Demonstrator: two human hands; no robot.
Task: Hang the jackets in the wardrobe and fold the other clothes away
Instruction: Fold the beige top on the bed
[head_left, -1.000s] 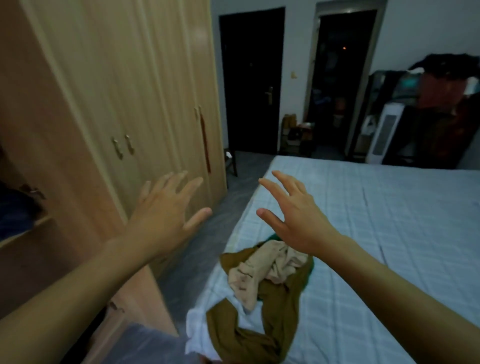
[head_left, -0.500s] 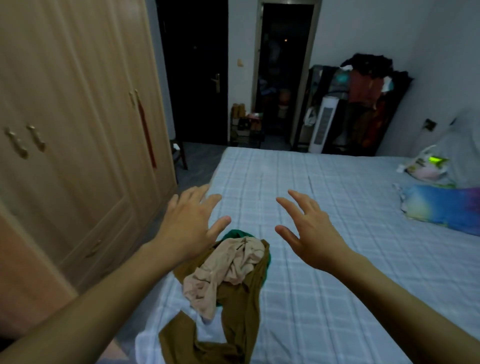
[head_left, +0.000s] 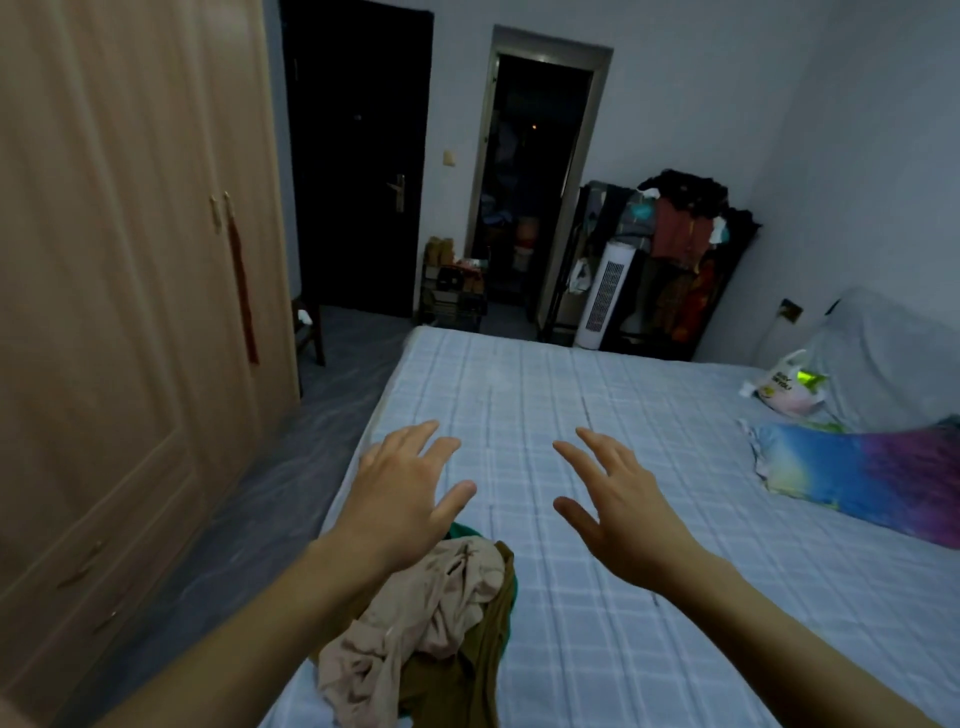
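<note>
Head view: a bed (head_left: 597, 519) with a pale checked sheet fills a dim bedroom, closed wardrobe (head_left: 119, 291) left of the hands. Left hand (head_left: 400, 499) and right hand (head_left: 618, 514) hover spread wide, empty. Crumpled clothes (head_left: 431, 618) lie under the left wrist. Rainbow pillow (head_left: 857, 478) lies far right. Since before, the view swung rightward.
</note>
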